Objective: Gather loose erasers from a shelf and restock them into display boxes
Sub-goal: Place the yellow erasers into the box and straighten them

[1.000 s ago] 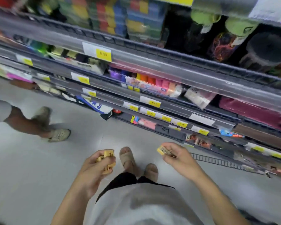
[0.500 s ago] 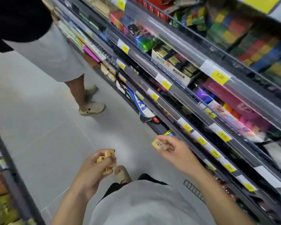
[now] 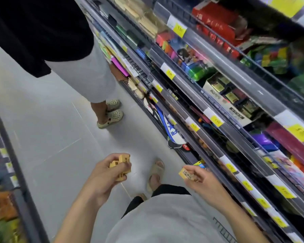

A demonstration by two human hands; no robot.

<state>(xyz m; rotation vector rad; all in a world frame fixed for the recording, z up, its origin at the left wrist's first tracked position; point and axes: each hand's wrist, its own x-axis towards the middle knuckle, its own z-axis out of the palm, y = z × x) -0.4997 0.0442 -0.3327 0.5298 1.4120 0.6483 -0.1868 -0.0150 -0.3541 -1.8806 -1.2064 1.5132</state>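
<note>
A white display box (image 3: 226,100) on the shelf (image 3: 235,74) holds dark packets. Below it, over grey floor (image 3: 51,128), the left hand (image 3: 104,178) grips several yellow erasers (image 3: 120,165); the right hand (image 3: 200,181) pinches one eraser (image 3: 185,174).

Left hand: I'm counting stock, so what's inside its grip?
The left hand grips a cluster of yellow erasers; several faces show, but fingers and palm cover the rest, so no exact count.

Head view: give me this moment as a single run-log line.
left hand: grips several yellow erasers | right hand: pinches one yellow eraser | place: aisle beside shelves | display box: not identified
</note>
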